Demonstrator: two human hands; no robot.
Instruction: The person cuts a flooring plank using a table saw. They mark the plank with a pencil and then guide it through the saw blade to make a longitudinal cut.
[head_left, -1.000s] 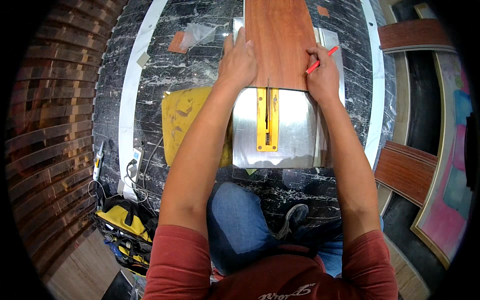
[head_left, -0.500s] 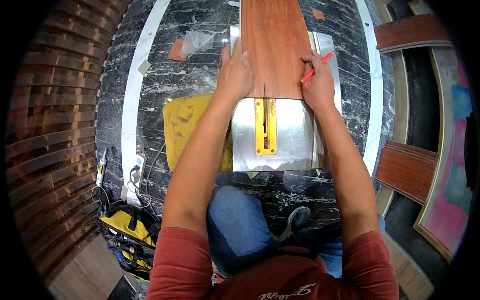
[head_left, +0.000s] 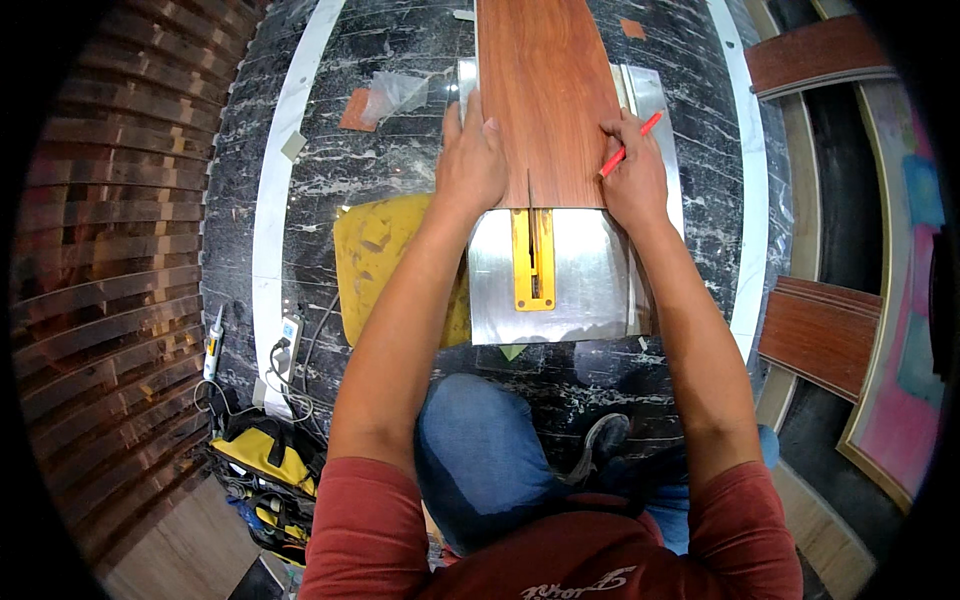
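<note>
A reddish-brown wood-grain plank (head_left: pixel 548 95) lies on the metal top of a small table saw (head_left: pixel 585 275). The saw's thin blade (head_left: pixel 531 192) pokes up through the plank near its front edge, in line with the yellow slotted insert (head_left: pixel 534 290). My left hand (head_left: pixel 472 160) grips the plank's left edge, thumb on top. At the opposite edge, my right hand (head_left: pixel 637 172) grips the plank while a red pencil (head_left: pixel 630 146) sticks out between its fingers. The fingertips under the plank are hidden.
Left of the saw sits a scuffed yellow piece (head_left: pixel 385 260), partly under my left forearm. Farther left are a power strip (head_left: pixel 285 345) with cords, a sealant tube (head_left: pixel 213 345) and a black-yellow tool bag (head_left: pixel 265 455). More brown boards (head_left: pixel 820 335) lie at right. Scraps dot the dark marble floor.
The plank has slid slightly toward me over the saw top, its front edge now covering more of the yellow insert. Both hands have moved with it, keeping their hold.
</note>
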